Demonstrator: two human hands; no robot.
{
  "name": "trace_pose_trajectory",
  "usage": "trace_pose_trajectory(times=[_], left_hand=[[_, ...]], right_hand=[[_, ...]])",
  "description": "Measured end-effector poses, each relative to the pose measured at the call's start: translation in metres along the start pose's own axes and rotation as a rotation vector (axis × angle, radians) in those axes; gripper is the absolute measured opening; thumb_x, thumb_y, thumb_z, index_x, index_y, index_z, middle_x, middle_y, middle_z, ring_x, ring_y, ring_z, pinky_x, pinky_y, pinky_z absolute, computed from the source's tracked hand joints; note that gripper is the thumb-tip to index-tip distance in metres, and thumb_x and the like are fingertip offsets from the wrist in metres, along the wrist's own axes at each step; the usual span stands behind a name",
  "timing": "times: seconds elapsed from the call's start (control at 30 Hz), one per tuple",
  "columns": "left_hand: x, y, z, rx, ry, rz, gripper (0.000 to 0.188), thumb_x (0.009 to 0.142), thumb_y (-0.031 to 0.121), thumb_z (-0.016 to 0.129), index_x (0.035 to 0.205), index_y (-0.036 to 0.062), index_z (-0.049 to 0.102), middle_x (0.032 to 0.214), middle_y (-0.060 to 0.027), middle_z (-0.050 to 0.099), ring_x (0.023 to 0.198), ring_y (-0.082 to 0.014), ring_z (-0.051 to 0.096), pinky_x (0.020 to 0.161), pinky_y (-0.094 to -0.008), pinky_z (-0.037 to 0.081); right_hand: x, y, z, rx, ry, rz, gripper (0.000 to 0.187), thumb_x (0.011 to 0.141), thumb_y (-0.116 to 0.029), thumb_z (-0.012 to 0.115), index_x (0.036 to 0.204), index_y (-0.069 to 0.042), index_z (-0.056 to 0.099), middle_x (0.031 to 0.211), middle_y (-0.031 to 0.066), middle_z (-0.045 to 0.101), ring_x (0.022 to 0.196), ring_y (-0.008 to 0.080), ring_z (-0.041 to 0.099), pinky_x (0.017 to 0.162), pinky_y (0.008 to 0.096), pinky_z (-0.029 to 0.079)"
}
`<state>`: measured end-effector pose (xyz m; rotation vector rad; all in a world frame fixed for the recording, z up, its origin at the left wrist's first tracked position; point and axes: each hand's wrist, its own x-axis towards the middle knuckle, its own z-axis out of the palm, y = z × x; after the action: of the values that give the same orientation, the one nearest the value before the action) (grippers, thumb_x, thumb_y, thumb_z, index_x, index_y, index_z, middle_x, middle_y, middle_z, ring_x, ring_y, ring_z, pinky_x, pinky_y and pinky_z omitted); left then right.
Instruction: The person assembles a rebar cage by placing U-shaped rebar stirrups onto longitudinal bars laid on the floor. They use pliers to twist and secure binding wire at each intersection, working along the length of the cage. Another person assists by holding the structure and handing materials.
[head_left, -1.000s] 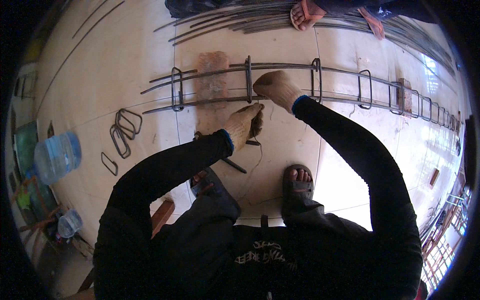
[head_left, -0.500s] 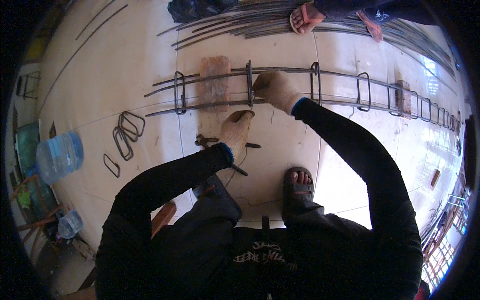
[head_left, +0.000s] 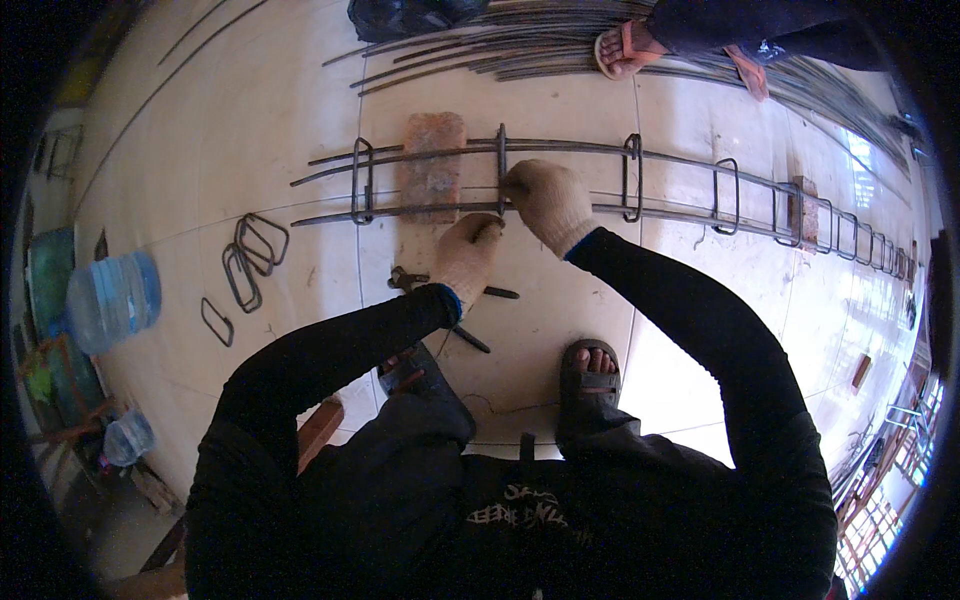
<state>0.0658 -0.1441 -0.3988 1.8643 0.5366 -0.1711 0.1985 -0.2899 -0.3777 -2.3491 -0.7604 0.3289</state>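
Observation:
A long rebar cage point(head_left: 670, 210) of dark bars and rectangular stirrups lies across the floor ahead of me. At an upright stirrup point(head_left: 502, 150), my gloved right hand point(head_left: 552, 205) is closed by the near bars, pinching a thin tie wire that is mostly hidden by the fingers. Just below the near bar, my gloved left hand point(head_left: 468, 248) is closed too, its fingertips together on the wire's lower end. A pair of pincers point(head_left: 405, 280) lies on the floor, partly beneath my left hand and wrist.
Bricks point(head_left: 433, 165) prop up the cage. Loose stirrups point(head_left: 240, 275) and a large water bottle point(head_left: 115, 300) are at left. Long rebar rods point(head_left: 480, 50) lie at the far side, where another person's sandalled foot point(head_left: 622, 55) stands. A wooden piece point(head_left: 320, 432) is by my left leg.
My right hand has come down from the stirrup's middle toward the near bar and closer to my left hand. The left hand has shifted slightly. The view has moved a little.

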Motion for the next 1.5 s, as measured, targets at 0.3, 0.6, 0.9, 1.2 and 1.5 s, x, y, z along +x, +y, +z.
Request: trace_pose_trajectory(times=[0.3, 0.6, 0.9, 1.2, 1.5], left_hand=[[0.004, 0.018, -0.011, 0.090, -0.045, 0.053, 0.033, 0.104, 0.027, 0.061, 0.119, 0.0007, 0.074, 0.111, -0.0232, 0.077, 0.103, -0.0385, 0.073, 0.090, -0.0441, 0.054], [0.005, 0.025, -0.011, 0.010, -0.183, -0.190, 0.032, 0.104, 0.028, 0.061, 0.107, -0.0023, 0.072, 0.100, -0.0245, 0.075, 0.097, -0.0402, 0.072, 0.086, -0.0469, 0.054], [0.036, 0.067, -0.049, 0.865, -0.254, 0.360, 0.026, 0.102, 0.030, 0.061, 0.112, 0.0134, 0.078, 0.102, -0.0193, 0.077, 0.095, -0.0409, 0.074, 0.084, -0.0526, 0.058], [0.088, 0.094, -0.069, 0.830, -0.488, 0.260, 0.031, 0.098, 0.040, 0.067, 0.116, 0.0201, 0.081, 0.107, -0.0120, 0.079, 0.098, -0.0321, 0.075, 0.089, -0.0471, 0.058], [0.100, 0.080, -0.070, 0.922, -0.453, 0.405, 0.030, 0.095, 0.040, 0.068, 0.109, 0.0185, 0.083, 0.094, -0.0126, 0.079, 0.084, -0.0360, 0.076, 0.083, -0.0475, 0.059]], right_hand=[[0.000, 0.003, 0.010, -0.054, 0.104, 0.045, 0.017, 0.097, -0.027, 0.065, 0.094, -0.012, 0.072, 0.090, 0.0173, 0.073, 0.087, 0.0415, 0.073, 0.075, 0.0539, 0.058], [-0.005, -0.007, 0.007, -0.038, 0.094, 0.127, 0.015, 0.098, -0.020, 0.069, 0.101, -0.007, 0.076, 0.096, 0.0172, 0.076, 0.090, 0.0386, 0.074, 0.078, 0.0466, 0.060], [-0.041, -0.001, 0.019, -0.009, 0.071, -0.233, 0.012, 0.094, -0.016, 0.066, 0.098, -0.014, 0.077, 0.097, 0.0122, 0.074, 0.091, 0.0351, 0.073, 0.076, 0.0498, 0.058], [-0.059, -0.002, 0.022, 0.067, 0.050, -0.168, 0.007, 0.093, -0.012, 0.070, 0.097, -0.013, 0.076, 0.106, 0.0087, 0.076, 0.095, 0.0322, 0.073, 0.081, 0.0439, 0.059], [-0.057, -0.010, 0.018, 0.070, 0.062, -0.192, 0.015, 0.097, -0.023, 0.068, 0.099, -0.010, 0.076, 0.097, 0.0146, 0.074, 0.090, 0.0379, 0.072, 0.077, 0.0500, 0.057]])
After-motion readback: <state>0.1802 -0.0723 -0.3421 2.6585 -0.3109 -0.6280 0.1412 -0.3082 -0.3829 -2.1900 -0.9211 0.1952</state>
